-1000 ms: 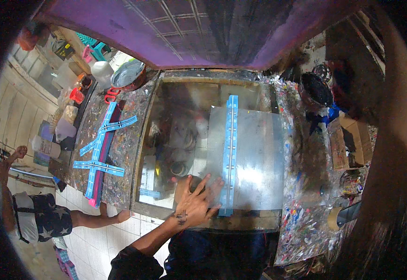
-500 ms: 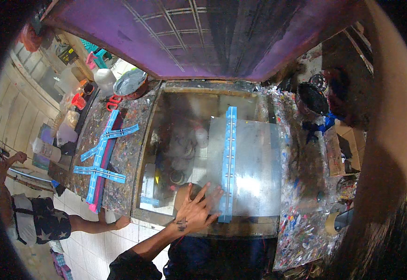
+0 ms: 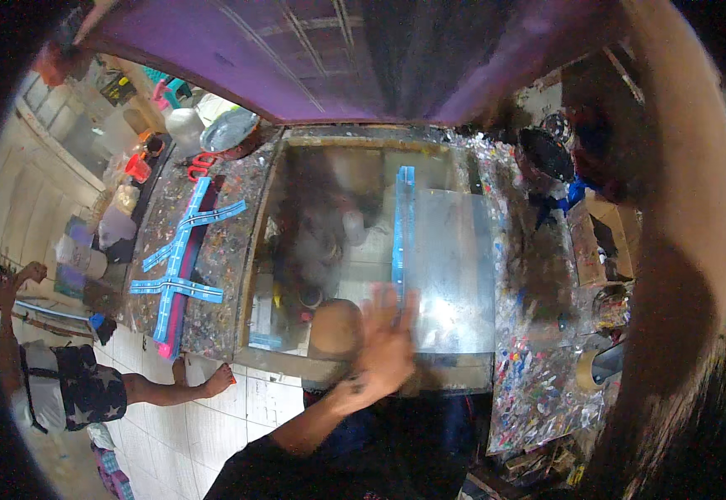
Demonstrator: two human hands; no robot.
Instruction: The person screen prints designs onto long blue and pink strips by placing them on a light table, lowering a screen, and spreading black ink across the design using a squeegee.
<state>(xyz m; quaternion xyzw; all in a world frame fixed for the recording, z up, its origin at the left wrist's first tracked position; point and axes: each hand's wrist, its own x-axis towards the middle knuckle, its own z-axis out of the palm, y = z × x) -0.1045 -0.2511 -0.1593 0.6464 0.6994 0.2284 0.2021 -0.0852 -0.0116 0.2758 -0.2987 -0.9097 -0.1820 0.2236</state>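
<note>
My left hand point(image 3: 386, 337) is over the near end of a long blue printed strip point(image 3: 404, 225), palm down with fingers stretched out and smeared by motion. Whether it presses on the strip I cannot tell. The strip runs lengthwise on a glass-topped table point(image 3: 296, 200), along the left part of a clear sheet point(image 3: 454, 250). Above the far edge, a purple screen-printing frame point(image 3: 288, 58) stands tilted up. A large blurred forearm, seemingly my right point(image 3: 688, 175), rises along the right side; its hand is out of sight.
Crossed blue strips point(image 3: 181, 250) lie on the stained left ledge, near red-handled scissors point(image 3: 203, 165) and a bowl of grey paste point(image 3: 229, 133). At right are a dark bucket point(image 3: 546, 154), a cardboard box point(image 3: 608, 237) and a tape roll point(image 3: 600, 367). Another person's leg point(image 3: 159, 392) shows at left.
My left hand has moved right and a little away from me, from beside the blue strip to over its near end. The whole view has shifted slightly.
</note>
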